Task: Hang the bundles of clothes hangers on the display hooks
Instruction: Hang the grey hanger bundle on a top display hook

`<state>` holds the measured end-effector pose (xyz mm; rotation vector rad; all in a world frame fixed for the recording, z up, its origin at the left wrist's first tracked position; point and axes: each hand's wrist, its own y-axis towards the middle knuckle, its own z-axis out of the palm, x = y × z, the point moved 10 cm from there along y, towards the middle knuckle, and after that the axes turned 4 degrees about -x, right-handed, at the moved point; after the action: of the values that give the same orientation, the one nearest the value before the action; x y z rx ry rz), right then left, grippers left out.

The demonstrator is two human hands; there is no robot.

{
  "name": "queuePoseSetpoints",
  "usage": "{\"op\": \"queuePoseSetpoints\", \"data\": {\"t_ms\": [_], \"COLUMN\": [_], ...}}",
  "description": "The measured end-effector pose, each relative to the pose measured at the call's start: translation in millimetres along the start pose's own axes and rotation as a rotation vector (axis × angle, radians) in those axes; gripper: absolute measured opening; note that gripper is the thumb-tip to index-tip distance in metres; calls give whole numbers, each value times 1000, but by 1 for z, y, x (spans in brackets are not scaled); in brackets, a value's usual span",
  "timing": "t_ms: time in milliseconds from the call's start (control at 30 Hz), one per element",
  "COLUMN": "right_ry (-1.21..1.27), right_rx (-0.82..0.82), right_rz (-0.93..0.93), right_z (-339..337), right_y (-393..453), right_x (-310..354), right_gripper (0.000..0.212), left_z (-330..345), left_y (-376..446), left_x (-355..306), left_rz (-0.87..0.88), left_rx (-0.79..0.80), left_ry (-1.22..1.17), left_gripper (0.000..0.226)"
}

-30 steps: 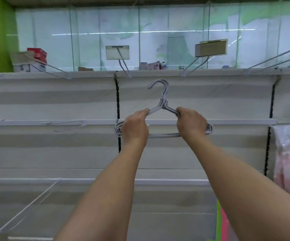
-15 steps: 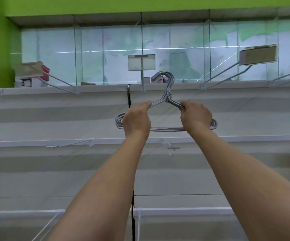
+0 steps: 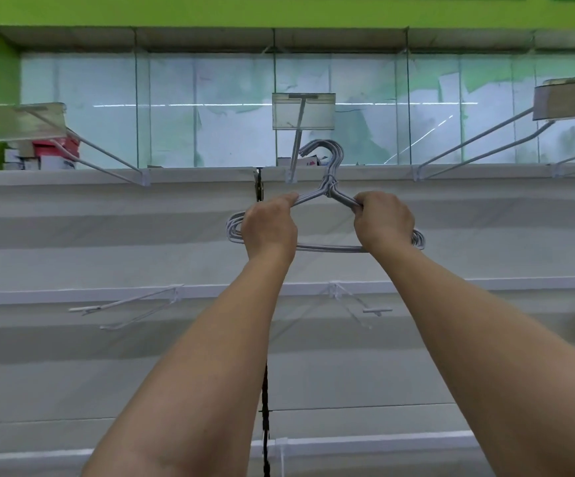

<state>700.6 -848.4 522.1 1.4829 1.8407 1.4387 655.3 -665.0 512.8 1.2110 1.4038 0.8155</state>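
A bundle of grey wire clothes hangers (image 3: 329,248) is held up in front of the white shelf wall. My left hand (image 3: 269,227) grips its left shoulder and my right hand (image 3: 384,222) grips its right shoulder. The bundle's hook tops sit just right of a white display hook (image 3: 296,146) that sticks out from the top rail and carries a clear label holder (image 3: 303,111). Whether the hanger hooks touch that display hook I cannot tell.
More white display hooks jut from the top rail at the left (image 3: 107,158) and right (image 3: 479,139). Lower hooks (image 3: 131,304) stick out of the middle rail. Boxes (image 3: 55,149) sit on top at the far left. A black upright strip (image 3: 264,407) divides the panels.
Both hands have lifted the bundle upward and a little right, bringing its hook tops level with the middle display hook. The camera has tilted up with them.
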Motion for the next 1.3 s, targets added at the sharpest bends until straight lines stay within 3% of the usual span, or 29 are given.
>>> {"op": "queuePoseSetpoints", "data": {"t_ms": [500, 733, 1000, 1300], "right_ry": [72, 83, 118, 103], "right_rx": [56, 173, 187, 224], "right_rz": [-29, 2, -34, -40], "right_z": [20, 43, 62, 78], "right_y": [9, 7, 3, 9], "right_x": [25, 29, 26, 27], "right_gripper": [22, 22, 36, 33], "left_z": [-9, 11, 26, 34], "left_y": [12, -7, -6, -1], "left_x": [23, 46, 45, 43], "left_rz": [-11, -82, -102, -79], "left_rx": [-96, -33, 43, 97], "left_ry": [71, 34, 38, 93], "left_gripper": [49, 50, 47, 36]}}
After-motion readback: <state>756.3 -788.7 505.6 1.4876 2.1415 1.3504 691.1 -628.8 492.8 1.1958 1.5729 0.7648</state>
